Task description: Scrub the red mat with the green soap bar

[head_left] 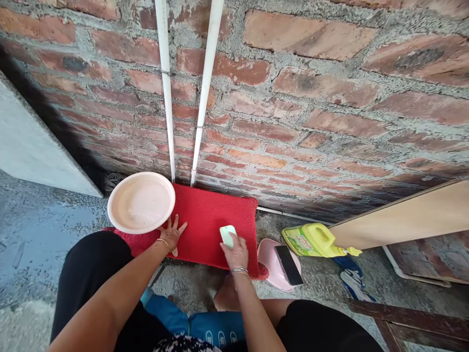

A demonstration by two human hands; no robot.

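A red mat (205, 220) lies spread in front of the brick wall, with its right edge curled. My left hand (173, 233) rests on the mat with its fingers spread, close beside a pale pink basin (169, 215). The basin stands over the left part of the mat. My right hand (237, 254) is closed round a pale green bar of soap (227, 235), held against the right part of the mat. My palm and fingers hide the soap's near end.
Right of the mat, a dark phone (289, 265) lies on a pink plastic piece (269, 252). A yellow detergent jug (308, 239) lies beyond it, near a blue slipper (353, 278). White pipes (203, 93) run down the brick wall (293, 98). A pale board (40, 132) leans at left.
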